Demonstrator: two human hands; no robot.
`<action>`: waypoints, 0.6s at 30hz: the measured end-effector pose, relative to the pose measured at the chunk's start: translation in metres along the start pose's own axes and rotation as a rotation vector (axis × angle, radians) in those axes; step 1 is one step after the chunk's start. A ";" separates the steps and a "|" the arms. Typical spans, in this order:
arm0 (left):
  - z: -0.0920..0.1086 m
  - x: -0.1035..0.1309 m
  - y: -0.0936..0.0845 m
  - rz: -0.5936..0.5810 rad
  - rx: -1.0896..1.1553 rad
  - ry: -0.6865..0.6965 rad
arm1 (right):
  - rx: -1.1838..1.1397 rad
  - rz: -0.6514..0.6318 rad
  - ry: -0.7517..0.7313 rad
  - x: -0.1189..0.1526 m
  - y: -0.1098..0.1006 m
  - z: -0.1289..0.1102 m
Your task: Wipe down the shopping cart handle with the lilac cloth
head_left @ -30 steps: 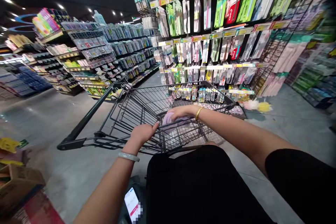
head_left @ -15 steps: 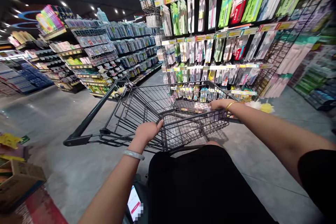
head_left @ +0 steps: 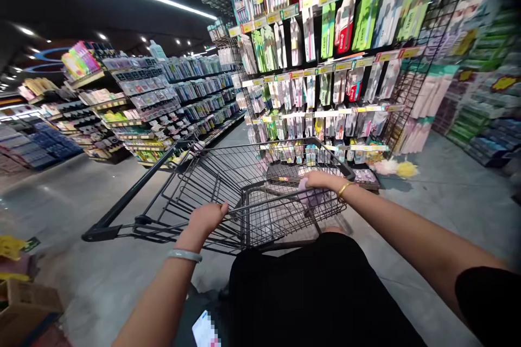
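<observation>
A dark grey wire shopping cart (head_left: pixel 268 227) stands sideways in front of me, its push handle (head_left: pixel 134 190) to the left. My left hand (head_left: pixel 207 218) is closed around the cart's near top rim. Over the same rim, toward the cart's front end, reaches my right hand (head_left: pixel 319 179), its fingers curled at a soft-looking lavender item (head_left: pixel 312 196). Part of that item shows through the wires; its kind I cannot make out. A lit phone (head_left: pixel 205 329) is at the bottom, left of my black clothing.
A rack of packaged toothbrushes (head_left: pixel 321 38) rises beyond the cart. Full shelves (head_left: pixel 142 87) line the left side. Pink and yellow fluffy things (head_left: pixel 396 168) sit low by the rack's right side. A cardboard box (head_left: pixel 30 301) stands at the lower left on the grey floor (head_left: pixel 106 260).
The view has shifted, so the rack, cart and both hands appear lower and further left. Both hands keep their places along the cart's rim. More of the lavender item shows.
</observation>
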State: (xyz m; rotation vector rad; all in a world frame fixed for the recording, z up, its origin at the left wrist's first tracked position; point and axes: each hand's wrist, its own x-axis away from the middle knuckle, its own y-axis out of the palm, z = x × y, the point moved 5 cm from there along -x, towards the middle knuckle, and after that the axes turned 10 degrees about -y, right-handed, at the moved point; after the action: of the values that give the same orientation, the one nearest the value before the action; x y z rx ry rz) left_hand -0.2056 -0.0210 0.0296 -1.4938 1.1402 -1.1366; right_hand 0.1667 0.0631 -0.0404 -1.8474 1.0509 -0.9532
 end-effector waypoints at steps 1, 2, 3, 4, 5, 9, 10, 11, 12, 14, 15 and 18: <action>0.011 0.004 -0.007 0.087 -0.005 0.011 | -0.002 0.013 0.000 0.001 0.002 -0.003; 0.027 0.008 -0.015 0.198 -0.002 0.033 | -0.004 0.022 0.000 0.002 0.003 -0.007; 0.048 0.013 -0.021 0.288 0.038 0.085 | -0.006 0.027 -0.003 0.003 0.005 -0.011; 0.070 0.018 -0.023 0.305 0.095 0.125 | -0.008 0.028 -0.006 0.005 0.007 -0.015; 0.093 0.021 -0.022 0.281 0.155 0.153 | -0.010 0.023 -0.011 0.007 0.009 -0.020; 0.166 0.028 -0.009 0.173 0.223 0.214 | -0.029 -0.061 -0.075 0.016 0.016 -0.034; 0.175 0.029 -0.003 0.133 0.188 0.209 | -0.031 -0.094 -0.093 0.018 0.016 -0.034; 0.181 0.030 0.001 0.114 0.155 0.212 | -0.031 -0.129 -0.111 0.020 0.016 -0.033; 0.184 0.031 0.005 0.107 0.129 0.220 | -0.025 -0.165 -0.123 0.021 0.015 -0.029; 0.184 0.034 0.010 0.129 0.112 0.253 | -0.003 -0.241 -0.126 0.023 0.014 -0.016; 0.183 0.035 0.011 0.144 0.120 0.268 | 0.012 -0.280 -0.110 0.023 0.014 -0.007; 0.179 0.035 0.012 0.158 0.143 0.281 | 0.036 -0.378 -0.012 0.018 0.020 0.021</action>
State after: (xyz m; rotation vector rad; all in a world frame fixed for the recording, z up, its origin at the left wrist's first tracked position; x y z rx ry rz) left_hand -0.0264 -0.0351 -0.0061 -1.1386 1.3112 -1.3164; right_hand 0.1861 0.0460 -0.0626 -2.0597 0.6814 -1.1657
